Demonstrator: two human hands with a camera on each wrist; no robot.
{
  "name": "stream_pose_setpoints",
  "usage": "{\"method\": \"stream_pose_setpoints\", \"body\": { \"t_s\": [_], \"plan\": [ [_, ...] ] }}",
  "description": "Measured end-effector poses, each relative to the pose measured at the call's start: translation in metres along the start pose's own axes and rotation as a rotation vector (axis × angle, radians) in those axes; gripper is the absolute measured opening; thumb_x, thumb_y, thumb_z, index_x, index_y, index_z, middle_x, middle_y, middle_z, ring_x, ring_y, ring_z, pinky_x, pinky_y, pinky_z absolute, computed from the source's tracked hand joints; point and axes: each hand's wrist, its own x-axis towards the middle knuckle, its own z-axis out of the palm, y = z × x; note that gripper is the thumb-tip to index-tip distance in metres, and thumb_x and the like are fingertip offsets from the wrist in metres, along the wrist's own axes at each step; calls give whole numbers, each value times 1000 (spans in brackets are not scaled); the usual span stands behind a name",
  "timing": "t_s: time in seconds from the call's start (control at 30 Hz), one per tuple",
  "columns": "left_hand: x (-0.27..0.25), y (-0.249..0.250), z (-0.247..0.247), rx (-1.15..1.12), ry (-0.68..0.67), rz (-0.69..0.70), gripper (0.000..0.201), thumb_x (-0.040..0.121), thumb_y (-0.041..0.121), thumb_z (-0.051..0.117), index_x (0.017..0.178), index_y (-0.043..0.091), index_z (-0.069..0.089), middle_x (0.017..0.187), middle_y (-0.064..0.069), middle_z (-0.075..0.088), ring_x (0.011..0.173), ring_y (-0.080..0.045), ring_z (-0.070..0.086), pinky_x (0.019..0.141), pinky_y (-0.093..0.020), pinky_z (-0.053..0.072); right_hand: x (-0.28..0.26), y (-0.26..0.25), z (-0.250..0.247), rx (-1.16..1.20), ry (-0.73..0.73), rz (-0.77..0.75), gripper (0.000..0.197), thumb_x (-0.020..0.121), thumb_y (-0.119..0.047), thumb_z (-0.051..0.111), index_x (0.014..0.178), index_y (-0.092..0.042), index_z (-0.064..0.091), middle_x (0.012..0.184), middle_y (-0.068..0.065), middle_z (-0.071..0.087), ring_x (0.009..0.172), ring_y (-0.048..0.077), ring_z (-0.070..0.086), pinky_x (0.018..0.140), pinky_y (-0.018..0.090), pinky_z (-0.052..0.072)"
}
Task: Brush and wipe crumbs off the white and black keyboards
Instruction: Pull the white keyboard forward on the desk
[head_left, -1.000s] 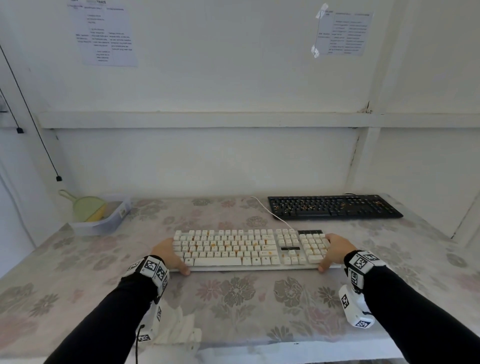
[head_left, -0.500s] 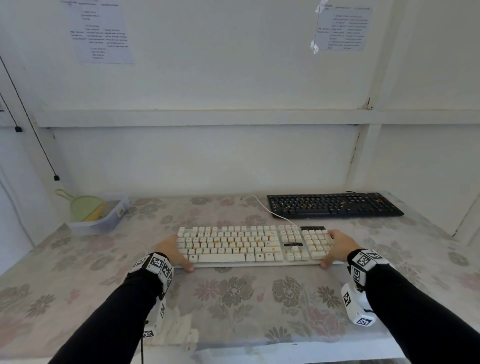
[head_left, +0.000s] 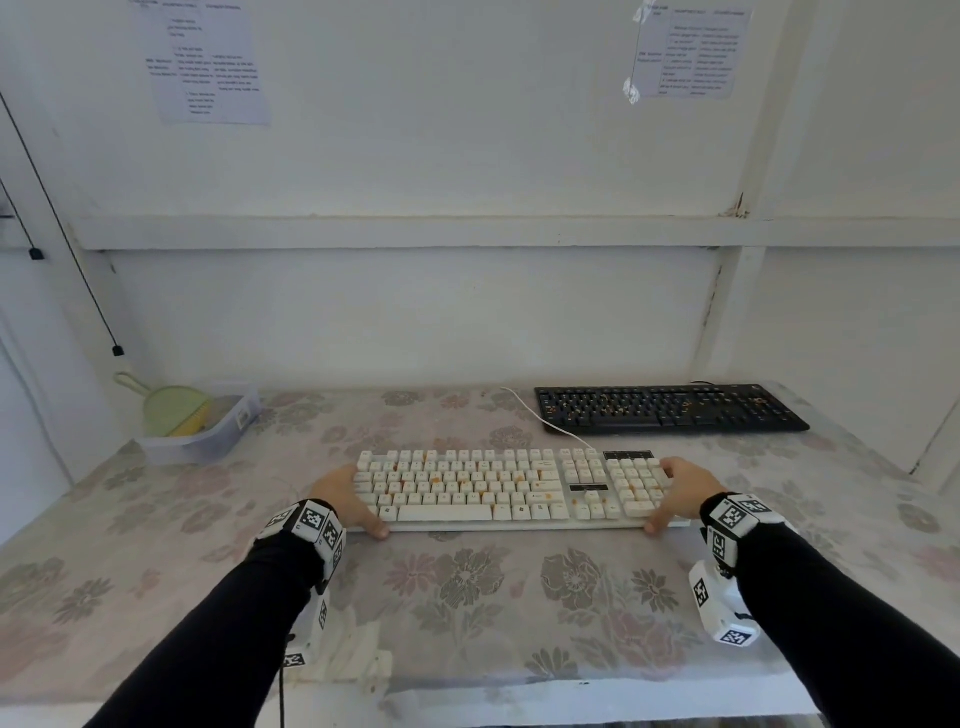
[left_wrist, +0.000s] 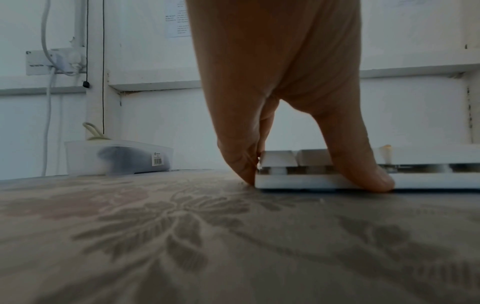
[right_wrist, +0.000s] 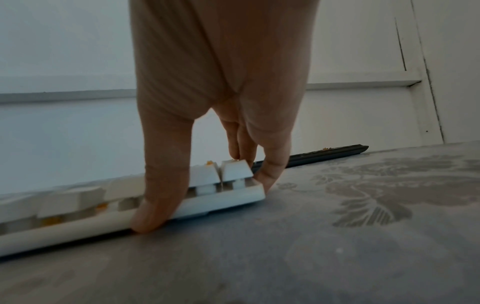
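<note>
Gripping, left hand (head_left: 340, 496): thumb on the white keyboard (head_left: 509, 488) front edge, fingers (left_wrist: 239, 160) pressed together at its left end.
White keyboard: on the tabletop (head_left: 467, 597), crumbs on keys.
Right hand (head_left: 675, 491): pinches its right end.
Black keyboard (head_left: 670, 409): behind-right.

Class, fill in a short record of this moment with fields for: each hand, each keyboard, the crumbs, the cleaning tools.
left hand: grips the left end of the white keyboard
right hand: grips its right end
white keyboard: near the table's middle, orange crumbs on the keys
black keyboard: back right, also crumbed, untouched
cleaning tools: green dustpan in clear bin, back left, not yet taken
</note>
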Motion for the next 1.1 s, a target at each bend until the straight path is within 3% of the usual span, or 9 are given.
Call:
{"method": "stream_pose_setpoints", "body": {
  "t_s": [0.37,0.73,1.1],
  "plan": [
    [-14,4,0,34,10,1,111,61,25,88,148,7,23,151,-9,34,137,-25,35,109,-31,31,-8,5,-3,-27,-10,10,105,56,-11,88,142,-9,29,146,12,37,132,30,37,107,37,34],
    [-23,6,4,18,11,-3,100,60,19,89,142,7,34,143,-10,43,132,-26,41,107,-32,33,-17,12,-5,-55,4,15,104,55,-11,88,142,-9,30,144,12,39,131,30,38,107,38,34],
    [-24,3,4,5,-23,22,106,61,25,88,145,9,27,146,-10,40,134,-26,38,111,-34,31,-24,11,1,-33,-22,-7,106,62,-8,84,146,-7,19,148,12,33,134,30,34,109,37,31]
  ]
}}
